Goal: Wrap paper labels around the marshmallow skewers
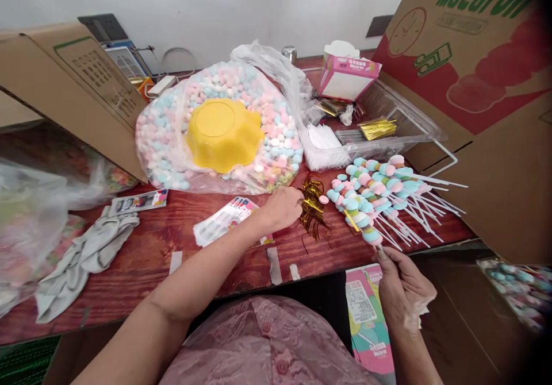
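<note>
My left hand [282,206] reaches across the red-brown table [142,258] and pinches a gold twist tie from the small heap of gold twist ties [314,207]. My right hand [399,284] sits at the table's front edge and grips the white stick of a marshmallow skewer [360,221], whose pastel pieces angle up to the left. Just beyond it lies a pile of finished marshmallow skewers [383,187], sticks pointing right.
A big clear bag of pastel marshmallows [172,126] with a yellow bowl [223,133] on top fills the table's middle. Cardboard boxes stand left [73,80] and right [487,97]. A clear tray [401,126], a pink box [347,74], printed bags [222,218] and grey gloves [86,253] lie around.
</note>
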{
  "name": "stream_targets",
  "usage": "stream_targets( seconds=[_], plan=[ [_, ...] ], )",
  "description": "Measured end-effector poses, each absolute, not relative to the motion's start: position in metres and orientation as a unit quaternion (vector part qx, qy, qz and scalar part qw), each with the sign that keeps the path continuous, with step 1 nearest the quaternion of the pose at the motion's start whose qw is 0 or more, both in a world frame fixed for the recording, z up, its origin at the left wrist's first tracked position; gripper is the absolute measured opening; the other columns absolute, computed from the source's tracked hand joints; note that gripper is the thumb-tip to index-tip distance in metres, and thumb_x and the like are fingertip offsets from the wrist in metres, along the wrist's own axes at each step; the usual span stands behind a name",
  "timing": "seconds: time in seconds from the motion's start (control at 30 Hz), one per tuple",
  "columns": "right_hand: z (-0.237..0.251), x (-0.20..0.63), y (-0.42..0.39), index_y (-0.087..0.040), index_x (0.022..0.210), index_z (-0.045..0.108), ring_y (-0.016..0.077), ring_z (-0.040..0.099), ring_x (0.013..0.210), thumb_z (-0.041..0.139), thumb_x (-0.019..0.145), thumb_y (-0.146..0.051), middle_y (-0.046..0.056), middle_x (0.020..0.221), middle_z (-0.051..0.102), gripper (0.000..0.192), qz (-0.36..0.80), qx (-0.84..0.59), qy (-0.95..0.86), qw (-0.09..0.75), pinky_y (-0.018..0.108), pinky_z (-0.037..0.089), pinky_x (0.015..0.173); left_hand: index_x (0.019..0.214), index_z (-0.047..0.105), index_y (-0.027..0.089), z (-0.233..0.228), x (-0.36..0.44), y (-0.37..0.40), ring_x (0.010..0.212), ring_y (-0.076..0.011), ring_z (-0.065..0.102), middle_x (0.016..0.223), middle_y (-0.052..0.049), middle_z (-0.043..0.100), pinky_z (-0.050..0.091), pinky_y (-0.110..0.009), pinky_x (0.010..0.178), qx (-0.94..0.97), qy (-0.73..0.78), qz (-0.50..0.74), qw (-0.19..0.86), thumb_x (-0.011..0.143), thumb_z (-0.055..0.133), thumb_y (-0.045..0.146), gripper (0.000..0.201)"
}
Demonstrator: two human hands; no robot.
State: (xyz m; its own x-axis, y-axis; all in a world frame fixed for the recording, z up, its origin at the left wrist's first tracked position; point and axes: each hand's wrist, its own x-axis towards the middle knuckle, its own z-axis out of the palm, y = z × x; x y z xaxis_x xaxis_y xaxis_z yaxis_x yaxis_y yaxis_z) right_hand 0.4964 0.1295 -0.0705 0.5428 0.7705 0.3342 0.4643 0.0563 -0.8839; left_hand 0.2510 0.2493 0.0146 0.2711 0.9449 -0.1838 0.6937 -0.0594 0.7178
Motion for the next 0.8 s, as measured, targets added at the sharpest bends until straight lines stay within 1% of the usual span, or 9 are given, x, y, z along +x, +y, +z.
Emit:
stream_targets(
  seconds=[0.13, 0.2, 0.27, 0.33, 0.43, 0.57, 0.67, 0.73, 0.8],
  plan=[
    [-0.073, 0.503, 0.126, -0.015, 0.09, 0.075, 0.0213, 0.066, 0.064, 0.072, 0.08, -0.042, 0.006, 0.072, 0.071, 0.029, 0.131, -0.677, -0.455, 0.563, 0.034, 0.053, 0.064, 0.096, 0.069, 0.01, 0.022, 0.249, 0.243, 0.097, -0.0279, 0.065, 0.096, -0.016, 0.07, 0.05, -0.042, 0.088, 0.793, 0.59, 0.053, 0.144, 0.081, 0.047, 0.007, 0.027],
    [-0.077, 0.504, 0.124, -0.016, 0.09, 0.075, 0.0214, 0.067, 0.067, 0.072, 0.081, -0.039, 0.007, 0.076, 0.072, 0.026, 0.114, -0.671, -0.489, 0.545, 0.034, 0.053, 0.067, 0.109, 0.066, 0.009, 0.026, 0.253, 0.236, 0.11, -0.032, 0.059, 0.111, -0.018, 0.066, 0.048, -0.045, 0.093, 0.811, 0.574, 0.075, 0.086, 0.083, 0.053, 0.013, 0.029],
    [-0.082, 0.502, 0.122, -0.016, 0.09, 0.075, 0.0211, 0.068, 0.069, 0.072, 0.081, -0.036, 0.007, 0.079, 0.073, 0.022, 0.104, -0.662, -0.517, 0.532, 0.034, 0.053, 0.07, 0.113, 0.064, 0.011, 0.029, 0.26, 0.23, 0.115, -0.0326, 0.054, 0.119, -0.017, 0.062, 0.046, -0.046, 0.096, 0.824, 0.54, 0.152, 0.077, 0.085, 0.061, 0.026, 0.032],
    [-0.086, 0.496, 0.121, -0.017, 0.089, 0.074, 0.0207, 0.068, 0.07, 0.071, 0.082, -0.034, 0.007, 0.08, 0.073, 0.019, 0.099, -0.651, -0.534, 0.531, 0.033, 0.054, 0.071, 0.103, 0.066, 0.014, 0.027, 0.268, 0.226, 0.102, -0.0258, 0.059, 0.107, -0.011, 0.066, 0.048, -0.039, 0.09, 0.825, 0.498, 0.224, 0.145, 0.087, 0.063, 0.035, 0.027],
    [-0.089, 0.486, 0.12, -0.017, 0.087, 0.074, 0.0206, 0.068, 0.073, 0.07, 0.083, -0.035, 0.007, 0.083, 0.074, 0.019, 0.098, -0.642, -0.536, 0.539, 0.033, 0.054, 0.073, 0.081, 0.062, 0.016, 0.015, 0.277, 0.224, 0.075, -0.0151, 0.059, 0.079, -0.003, 0.065, 0.047, -0.028, 0.074, 0.809, 0.447, 0.302, 0.232, 0.093, 0.054, 0.028, 0.019],
    [-0.084, 0.479, 0.12, -0.015, 0.087, 0.074, 0.0193, 0.065, 0.068, 0.072, 0.08, -0.043, 0.006, 0.076, 0.072, 0.029, 0.163, -0.677, -0.456, 0.554, 0.032, 0.053, 0.069, 0.072, 0.054, 0.018, 0.003, 0.276, 0.226, 0.065, -0.0119, 0.055, 0.069, 0.0, 0.06, 0.042, -0.024, 0.066, 0.794, 0.44, 0.352, 0.228, 0.096, 0.049, 0.024, 0.026],
    [-0.076, 0.48, 0.121, -0.014, 0.089, 0.074, 0.0182, 0.061, 0.064, 0.074, 0.076, -0.047, 0.004, 0.07, 0.068, 0.035, 0.209, -0.69, -0.368, 0.587, 0.032, 0.051, 0.066, 0.075, 0.056, 0.018, 0.003, 0.266, 0.231, 0.069, -0.0156, 0.057, 0.072, -0.003, 0.062, 0.043, -0.027, 0.067, 0.8, 0.512, 0.272, 0.157, 0.096, 0.049, 0.025, 0.024],
    [-0.072, 0.482, 0.122, -0.014, 0.087, 0.073, 0.0166, 0.058, 0.063, 0.075, 0.075, -0.047, 0.003, 0.067, 0.065, 0.035, 0.202, -0.686, -0.341, 0.61, 0.032, 0.049, 0.065, 0.08, 0.059, 0.016, 0.004, 0.26, 0.236, 0.083, -0.0227, 0.061, 0.082, -0.008, 0.065, 0.045, -0.034, 0.076, 0.809, 0.552, 0.186, 0.08, 0.094, 0.05, 0.024, 0.019],
    [-0.071, 0.483, 0.122, -0.014, 0.084, 0.073, 0.0155, 0.056, 0.062, 0.076, 0.074, -0.046, 0.002, 0.067, 0.064, 0.033, 0.191, -0.679, -0.334, 0.625, 0.031, 0.047, 0.064, 0.088, 0.063, 0.013, 0.002, 0.259, 0.24, 0.101, -0.031, 0.059, 0.1, -0.015, 0.066, 0.045, -0.043, 0.087, 0.823, 0.552, 0.132, 0.023, 0.093, 0.055, 0.032, 0.021]
  ],
)
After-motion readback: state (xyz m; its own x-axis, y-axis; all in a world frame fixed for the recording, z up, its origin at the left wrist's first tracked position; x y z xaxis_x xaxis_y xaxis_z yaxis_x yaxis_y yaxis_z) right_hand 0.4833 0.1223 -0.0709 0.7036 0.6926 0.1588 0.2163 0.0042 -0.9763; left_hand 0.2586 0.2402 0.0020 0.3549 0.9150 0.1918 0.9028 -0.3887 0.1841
